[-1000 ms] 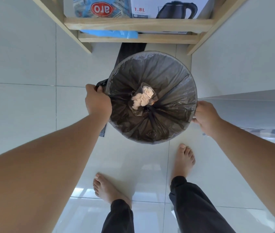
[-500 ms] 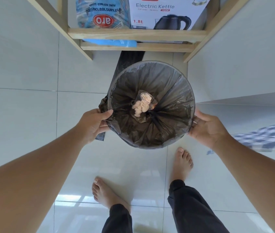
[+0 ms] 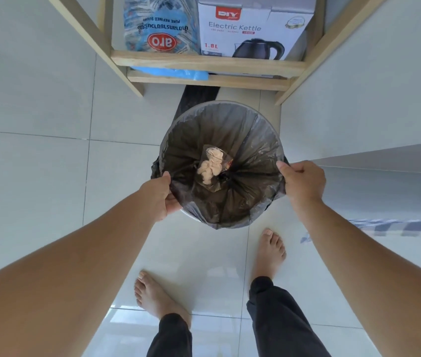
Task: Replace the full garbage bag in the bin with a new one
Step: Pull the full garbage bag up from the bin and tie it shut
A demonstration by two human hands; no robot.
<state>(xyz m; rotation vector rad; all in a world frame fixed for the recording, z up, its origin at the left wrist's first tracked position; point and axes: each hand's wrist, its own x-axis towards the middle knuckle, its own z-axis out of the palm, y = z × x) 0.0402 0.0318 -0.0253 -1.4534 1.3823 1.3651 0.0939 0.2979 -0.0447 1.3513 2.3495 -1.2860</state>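
Note:
A round bin [image 3: 191,217] stands on the tiled floor below me, lined with a dark grey garbage bag [image 3: 245,140] folded over its rim. Crumpled pale waste in clear plastic [image 3: 210,166] lies at the bag's centre. My left hand [image 3: 160,194] pinches the bag's edge at the bin's left rim. At the right rim my right hand [image 3: 303,181] is closed on the bag's edge. A flat black bag [image 3: 196,97] lies on the floor behind the bin, partly hidden by it.
A wooden shelf unit [image 3: 209,63] stands just beyond the bin, holding a blue sugar sack [image 3: 161,27] and an electric kettle box [image 3: 254,29]. A white wall or cabinet [image 3: 371,94] runs along the right. My bare feet [image 3: 268,251] stand close behind the bin.
Both hands shifted from the bin's sides up onto its rim and closed on the bag's edge. The camera view tilted up, showing more of the shelf.

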